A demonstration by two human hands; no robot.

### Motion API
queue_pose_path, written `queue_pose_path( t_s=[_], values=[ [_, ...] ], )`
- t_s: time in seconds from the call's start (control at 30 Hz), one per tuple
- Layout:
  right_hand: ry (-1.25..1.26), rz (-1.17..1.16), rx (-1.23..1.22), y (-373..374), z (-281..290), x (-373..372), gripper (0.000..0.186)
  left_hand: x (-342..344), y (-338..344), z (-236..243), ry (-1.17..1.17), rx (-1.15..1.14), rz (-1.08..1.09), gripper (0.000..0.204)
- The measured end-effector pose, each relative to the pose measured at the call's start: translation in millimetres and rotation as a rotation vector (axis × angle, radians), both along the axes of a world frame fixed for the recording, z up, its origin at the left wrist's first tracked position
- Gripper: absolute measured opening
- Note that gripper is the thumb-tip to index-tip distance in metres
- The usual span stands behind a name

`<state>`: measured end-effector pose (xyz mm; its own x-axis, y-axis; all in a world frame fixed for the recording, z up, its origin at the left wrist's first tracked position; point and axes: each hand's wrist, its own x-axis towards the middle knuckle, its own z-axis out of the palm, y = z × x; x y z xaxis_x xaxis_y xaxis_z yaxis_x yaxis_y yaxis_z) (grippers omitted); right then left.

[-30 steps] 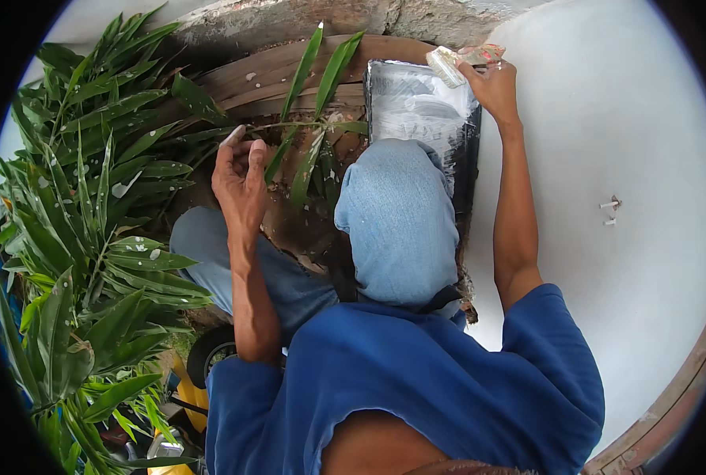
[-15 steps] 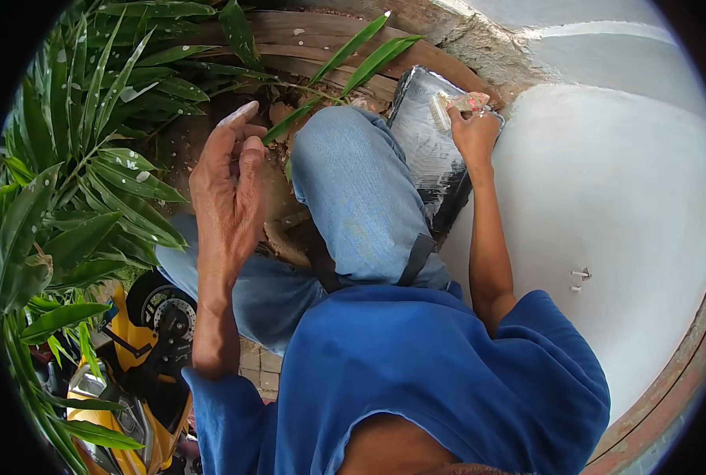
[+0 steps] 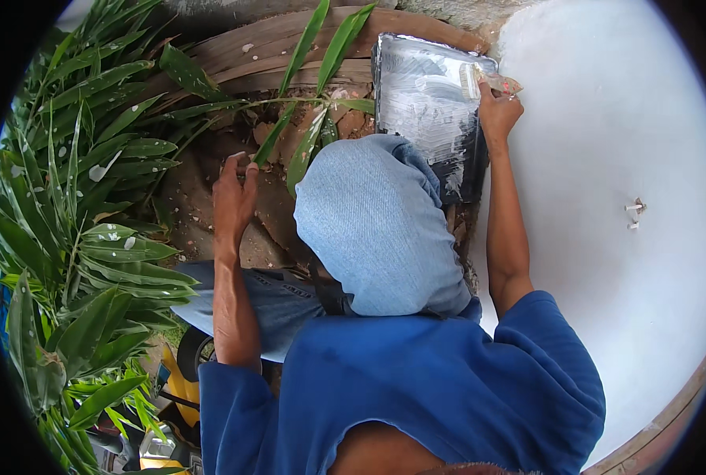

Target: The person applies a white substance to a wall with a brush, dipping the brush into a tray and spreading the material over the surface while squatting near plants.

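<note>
My right hand [image 3: 499, 115] is closed around a paintbrush [image 3: 472, 81] with pale bristles. Its bristles lie over the upper right part of a black paint tray [image 3: 457, 180], whose inside is smeared with white paint. Whether the bristles touch the tray, I cannot tell. My left hand [image 3: 233, 198] is held up left of my bent knee, thumb and fingers apart, with nothing seen in it. White paint marks its fingertips, and the tip of a long green leaf [image 3: 275, 133] comes close to the thumb.
A white-painted wall [image 3: 590, 142] with small screws [image 3: 635, 210] rises on the right. Paint-spattered leafy plants [image 3: 123, 245] crowd the left. A curved brown border [image 3: 305, 43] runs behind the tray. Part of a yellow motorbike [image 3: 180, 388] shows at lower left.
The view has shifted, so the tray appears straighter and higher. My left hand appears lower, nearer the leaf tip. The brush is still in my right hand, at the tray's right side.
</note>
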<state>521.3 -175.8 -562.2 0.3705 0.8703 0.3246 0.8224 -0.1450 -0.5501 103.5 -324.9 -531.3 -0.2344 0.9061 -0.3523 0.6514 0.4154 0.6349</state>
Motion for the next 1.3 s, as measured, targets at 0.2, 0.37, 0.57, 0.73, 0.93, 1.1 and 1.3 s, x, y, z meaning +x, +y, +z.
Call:
queue_pose_path(
  t_s=[0.2,0.37,0.57,0.73,0.93,1.1,1.3],
  values=[
    [0.02,0.095,-0.001,8.9,-26.7,13.8,0.028,1.4,4.4,6.1,-0.075,0.079,0.0,0.033],
    [0.175,0.206,0.007,12.4,-24.8,-0.8,0.019,-1.8,2.6,4.2,-0.077,0.036,0.0,0.032],
    [0.291,0.238,0.074,15.2,-46.9,6.0,0.02,1.7,0.6,0.0,-0.072,0.032,0.023,0.032],
    [0.395,0.233,0.068,12.8,-52.8,2.0,0.019,0.0,-0.2,-8.4,-0.015,0.066,0.0,0.03],
    [-0.073,0.246,-0.1,18.2,-45.8,-6.9,0.028,7.0,-1.1,-46.9,0.639,0.25,-0.231,0.013],
    [-0.341,0.381,0.01,10.9,-60.9,-16.3,0.026,36.5,19.5,-46.0,0.95,0.15,-0.609,0.014],
    [-0.205,0.437,0.053,1.7,-66.1,-23.4,0.024,59.0,25.0,-40.0,0.916,0.027,-0.514,0.012]
  ],
)
